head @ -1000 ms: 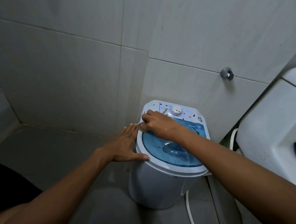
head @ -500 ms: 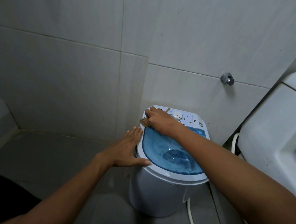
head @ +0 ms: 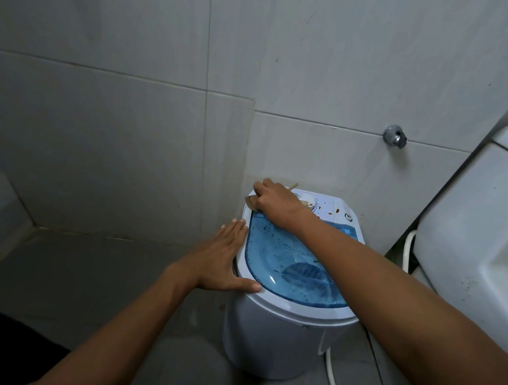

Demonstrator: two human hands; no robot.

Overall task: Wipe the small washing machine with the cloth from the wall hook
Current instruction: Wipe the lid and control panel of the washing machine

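Your right hand [head: 276,205] is curled round a small tan cloth [head: 250,203], pressing it on the back-left corner of the small washing machine [head: 278,343], which stands on the floor against the tiled wall. Your left hand [head: 224,259] lies flat with straight fingers against the machine's left rim, thumb on the front edge. Keep that brace firm and drag the cloth across the spotted control panel [head: 335,209], then over the speckled blue lid [head: 286,263], using overlapping strokes.

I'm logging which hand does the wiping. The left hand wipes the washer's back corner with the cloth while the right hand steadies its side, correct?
The hands are swapped. In the head view the right hand holds the cloth at the back corner of the washing machine, while the left hand lies flat against its side.
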